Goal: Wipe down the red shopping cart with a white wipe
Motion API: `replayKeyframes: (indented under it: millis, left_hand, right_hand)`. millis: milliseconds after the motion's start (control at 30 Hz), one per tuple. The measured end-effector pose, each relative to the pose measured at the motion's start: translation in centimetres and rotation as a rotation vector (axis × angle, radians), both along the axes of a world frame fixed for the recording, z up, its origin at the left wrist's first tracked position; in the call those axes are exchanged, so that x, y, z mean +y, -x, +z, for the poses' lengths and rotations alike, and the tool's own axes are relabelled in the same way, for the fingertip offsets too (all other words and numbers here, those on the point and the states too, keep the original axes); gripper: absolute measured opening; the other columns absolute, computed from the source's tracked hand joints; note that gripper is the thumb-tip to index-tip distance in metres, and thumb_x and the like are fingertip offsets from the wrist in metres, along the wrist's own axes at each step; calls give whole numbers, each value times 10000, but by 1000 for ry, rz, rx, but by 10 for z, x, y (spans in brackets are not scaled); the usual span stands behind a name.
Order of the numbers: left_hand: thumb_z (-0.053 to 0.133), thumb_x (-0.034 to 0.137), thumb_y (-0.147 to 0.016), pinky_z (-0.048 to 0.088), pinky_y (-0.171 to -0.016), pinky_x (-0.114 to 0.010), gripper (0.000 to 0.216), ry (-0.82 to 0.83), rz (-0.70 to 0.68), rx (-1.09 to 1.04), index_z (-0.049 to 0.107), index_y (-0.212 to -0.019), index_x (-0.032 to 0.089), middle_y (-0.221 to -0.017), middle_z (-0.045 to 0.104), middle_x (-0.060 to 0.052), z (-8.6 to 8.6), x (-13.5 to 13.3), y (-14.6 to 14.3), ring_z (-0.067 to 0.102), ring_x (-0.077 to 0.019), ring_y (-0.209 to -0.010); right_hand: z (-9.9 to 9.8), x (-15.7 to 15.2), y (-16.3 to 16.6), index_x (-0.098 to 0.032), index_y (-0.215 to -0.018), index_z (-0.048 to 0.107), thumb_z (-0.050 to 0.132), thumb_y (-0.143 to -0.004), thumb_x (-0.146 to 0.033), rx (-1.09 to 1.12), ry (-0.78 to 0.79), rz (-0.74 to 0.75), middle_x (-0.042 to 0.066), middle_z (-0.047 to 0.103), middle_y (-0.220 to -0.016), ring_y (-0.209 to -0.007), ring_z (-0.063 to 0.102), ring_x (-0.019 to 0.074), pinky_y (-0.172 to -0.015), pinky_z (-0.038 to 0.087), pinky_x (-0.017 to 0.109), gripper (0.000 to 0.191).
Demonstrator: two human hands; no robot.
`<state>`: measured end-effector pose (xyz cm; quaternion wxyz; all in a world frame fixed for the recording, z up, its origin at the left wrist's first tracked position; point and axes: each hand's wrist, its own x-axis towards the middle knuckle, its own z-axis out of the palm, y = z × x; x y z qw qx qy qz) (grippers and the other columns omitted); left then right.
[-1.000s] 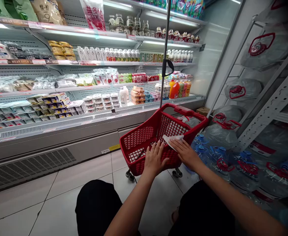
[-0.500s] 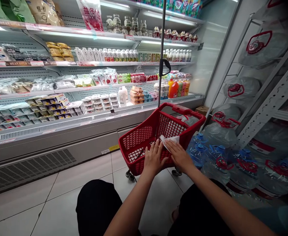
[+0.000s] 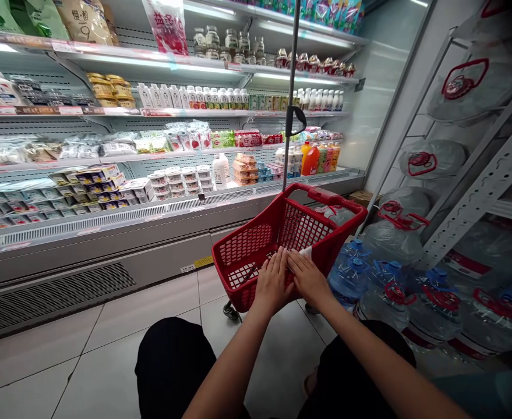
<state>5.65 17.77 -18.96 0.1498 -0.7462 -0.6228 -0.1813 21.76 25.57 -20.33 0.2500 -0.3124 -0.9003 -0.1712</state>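
A red wheeled shopping basket (image 3: 256, 247) stands on the tiled floor in front of me, its grey pull handle (image 3: 291, 110) rising straight up. My left hand (image 3: 273, 282) lies flat on the basket's near rim, fingers stretched out. My right hand (image 3: 308, 278) presses a white cloth (image 3: 307, 252) against the same rim, right beside the left hand; only a corner of the cloth shows past the fingers. My knees in black trousers are at the bottom of the view.
An open refrigerated case (image 3: 107, 233) with shelves of dairy, drinks and packaged food runs along the left and back. Large bagged water jugs (image 3: 382, 291) crowd the floor and a white metal rack (image 3: 478, 186) on the right. Pale tiled floor (image 3: 63, 361) lies at left.
My right hand has slid the white cloth leftward along the basket's rim until it sits against my left hand. The left hand has stayed on the rim.
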Motion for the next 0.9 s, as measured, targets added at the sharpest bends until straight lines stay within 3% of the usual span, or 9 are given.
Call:
replayKeyframes:
  millis: [133, 267, 333, 467, 567, 667, 767, 900]
  left_hand:
    - [491, 528, -1028, 303, -1267, -437, 886, -6, -5, 10, 71, -1673, 90, -1710, 244, -165, 1, -8, 27, 322, -274, -1561]
    - [454, 515, -1055, 353, -1240, -474, 795, -11, 100, 17, 96, -1684, 185, -1702, 294, -127, -4, -33, 61, 390, -283, -1527]
    - [448, 495, -1064, 392, -1214, -464, 764, -6, 144, 3, 97, -1686, 221, -1692, 326, -116, -8, -45, 73, 442, -276, -1496]
    - [470, 482, -1058, 387, -1217, -475, 787, -17, 193, -15, 74, -1688, 226, -1688, 336, -120, -14, -54, 77, 502, -279, -1449]
    - [498, 488, -1043, 380, -1220, -484, 828, -30, 221, -15, 59, -1689, 212, -1699, 304, -132, -15, -52, 72, 491, -293, -1457]
    - [502, 475, -1042, 366, -1230, -473, 822, -23, 219, -7, 73, -1686, 195, -1703, 290, -137, -15, -52, 70, 466, -282, -1476]
    - [505, 451, -1044, 371, -1229, -462, 798, -19, 212, -7, 103, -1682, 190, -1708, 278, -139, -16, -53, 72, 484, -274, -1462]
    - [525, 446, -1035, 367, -1231, -471, 811, -25, 224, -20, 106, -1682, 193, -1718, 246, -137, -17, -52, 69, 491, -287, -1454]
  right_hand:
    - [12, 11, -17, -231, -1683, 145, 391, -912, -79, -54, -30, 36, 19, 334, -1695, -1558, 308, 188, -1287, 245, 457, 824]
    - [28, 49, -61, -245, -1687, 96, 400, -940, -109, -4, -51, -82, 32, 314, -1705, -1561, 302, 210, -1286, 242, 472, 819]
    - [28, 57, -63, -236, -1689, 67, 389, -951, -118, 44, -42, -113, 47, 292, -1714, -1568, 286, 231, -1287, 236, 489, 814]
    - [10, 28, -16, -204, -1691, 59, 367, -956, -108, 114, 13, -105, 75, 321, -1701, -1564, 296, 256, -1293, 227, 493, 802]
    - [-9, -17, 33, -235, -1691, 65, 388, -938, -87, 59, 33, 14, 23, 322, -1702, -1563, 298, 203, -1293, 259, 421, 833]
    - [-20, -44, 53, -219, -1689, 34, 387, -942, -80, 32, 58, 124, 33, 258, -1721, -1578, 260, 204, -1289, 268, 442, 838]
    - [-19, -32, 28, -260, -1685, -3, 372, -952, -66, 5, 32, 145, 23, 308, -1703, -1560, 306, 194, -1287, 268, 462, 846]
    - [-11, 8, -24, -280, -1682, -6, 362, -961, -70, 41, 19, 16, 23, 346, -1690, -1546, 340, 202, -1280, 274, 486, 837]
